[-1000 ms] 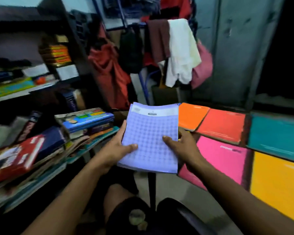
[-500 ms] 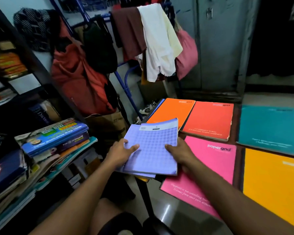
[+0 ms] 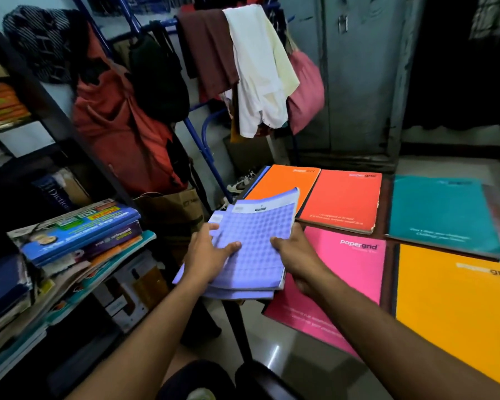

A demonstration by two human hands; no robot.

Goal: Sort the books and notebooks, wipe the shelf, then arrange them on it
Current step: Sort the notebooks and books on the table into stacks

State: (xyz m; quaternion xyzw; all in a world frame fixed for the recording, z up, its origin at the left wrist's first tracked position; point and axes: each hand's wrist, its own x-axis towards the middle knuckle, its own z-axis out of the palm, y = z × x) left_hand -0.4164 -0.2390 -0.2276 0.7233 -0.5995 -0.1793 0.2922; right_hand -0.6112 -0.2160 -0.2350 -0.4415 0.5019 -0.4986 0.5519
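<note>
A small stack of lilac chequered notebooks (image 3: 254,243) is held between both hands at the table's left corner. My left hand (image 3: 207,256) grips its left edge, thumb on the top cover. My right hand (image 3: 296,259) grips its right edge, thumb on top. The top notebook's far end curls upward. On the table lie an orange notebook (image 3: 283,183), a red one (image 3: 344,199), a pink one (image 3: 344,272), a teal one (image 3: 439,212) and a yellow one (image 3: 456,313). The dark shelf (image 3: 55,122) on the left holds a messy pile of books (image 3: 78,238).
A blue clothes rack (image 3: 202,145) draped with clothes stands behind the table. A grey metal cupboard (image 3: 358,82) is at the back. A brown paper bag (image 3: 173,209) and shoes sit on the floor. My knee shows at the bottom edge.
The lilac stack has come down and to the right, from mid-air to the table's left corner beside the pink notebook. The view has swung right, away from the shelf.
</note>
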